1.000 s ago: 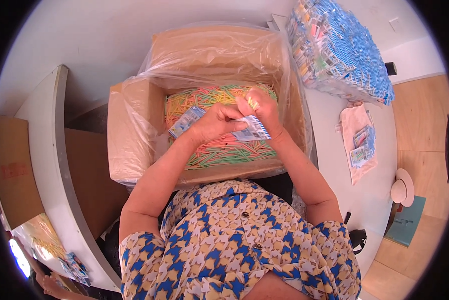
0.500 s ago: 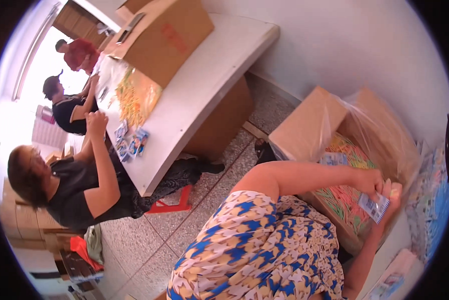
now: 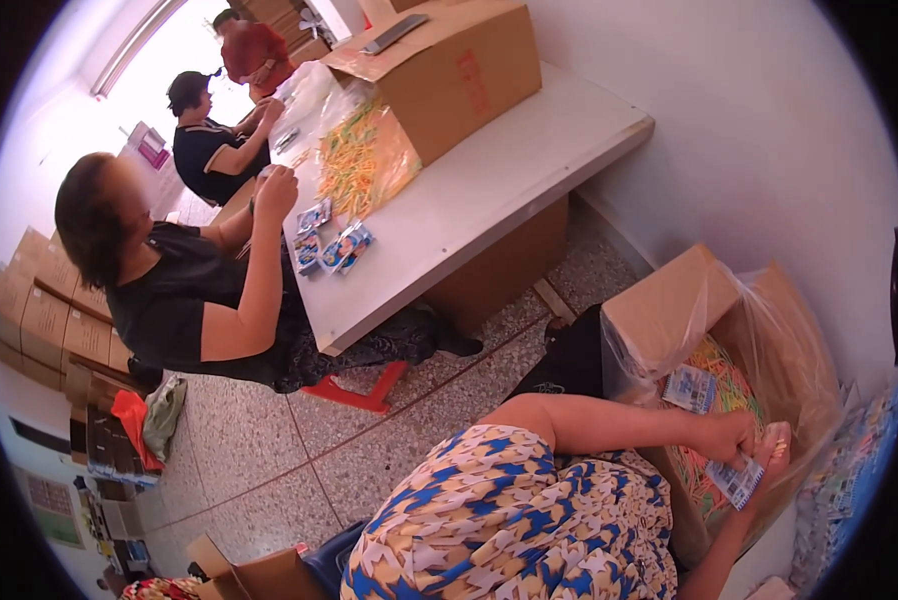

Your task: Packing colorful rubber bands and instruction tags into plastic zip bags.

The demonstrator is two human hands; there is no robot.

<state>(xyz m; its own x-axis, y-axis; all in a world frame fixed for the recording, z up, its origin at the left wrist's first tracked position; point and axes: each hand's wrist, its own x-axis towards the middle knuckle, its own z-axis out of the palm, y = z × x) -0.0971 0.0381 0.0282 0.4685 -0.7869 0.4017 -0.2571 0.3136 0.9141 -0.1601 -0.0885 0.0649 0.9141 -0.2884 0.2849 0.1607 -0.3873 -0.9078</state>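
Observation:
My left hand (image 3: 726,436) reaches across the top of a lined carton, its fingers closed on the upper edge of a small clear packet (image 3: 737,483) with blue print. Curled beside it, my right hand (image 3: 772,455) holds the packet from the other side. Pale yellow bits show at the right fingertips; what they are is too small to tell. Below both hands, thin pink, green and yellow sticks (image 3: 731,370) fill the carton (image 3: 669,300), which has a clear plastic liner (image 3: 769,310). Another blue-printed packet (image 3: 691,388) lies on the sticks.
Many blue-printed packets (image 3: 849,500) lie at the right. On the white table (image 3: 419,250) are a large carton (image 3: 469,90), yellow-green sticks (image 3: 354,165) and several blue packets (image 3: 334,245). A co-worker (image 3: 179,280) sits at its left side near a red stool (image 3: 364,390); two people are beyond.
The view has turned, so the table and carton sit differently in the picture. Both hands stay together at the packet above the carton, which now hangs tilted near my right wrist.

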